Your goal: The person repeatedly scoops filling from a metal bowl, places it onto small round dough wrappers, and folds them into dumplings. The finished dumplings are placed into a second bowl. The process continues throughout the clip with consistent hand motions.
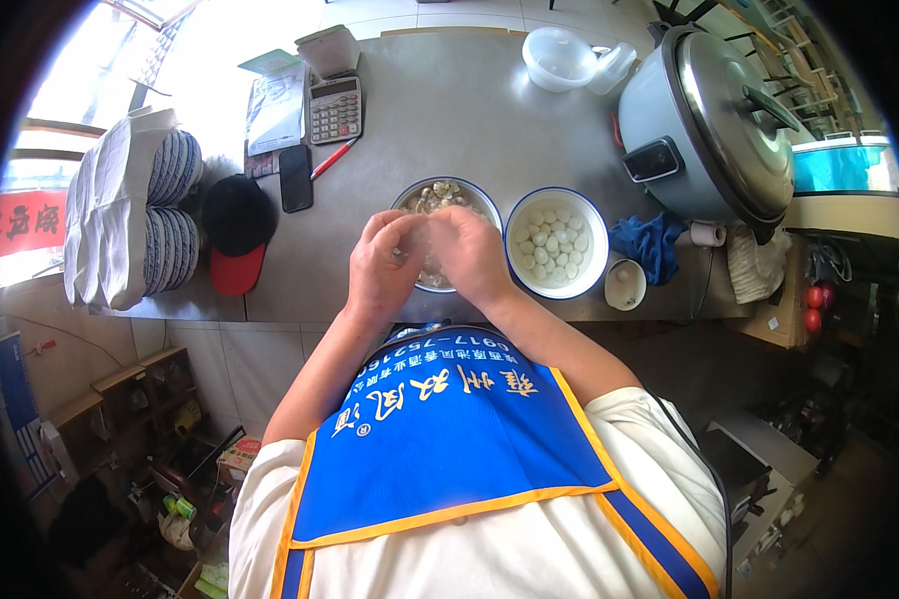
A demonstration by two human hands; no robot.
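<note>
My left hand and my right hand meet at the fingertips over a blue-rimmed metal or enamel bowl. Both hands have bent fingers, and whatever lies between them is hidden. Speckled small eggs or eggshell pieces show at the far side of this bowl, with pale, wet-looking bits below. Just right of it stands a white bowl with a blue rim, holding several peeled small eggs, probably quail eggs. A small white bowl beside that one contains one pale, round item.
A large rice cooker stands at right, near a blue cloth. Clear plastic containers sit at the back. On the left are a phone, calculator, red pen, cap and cloth-covered stacked bowls.
</note>
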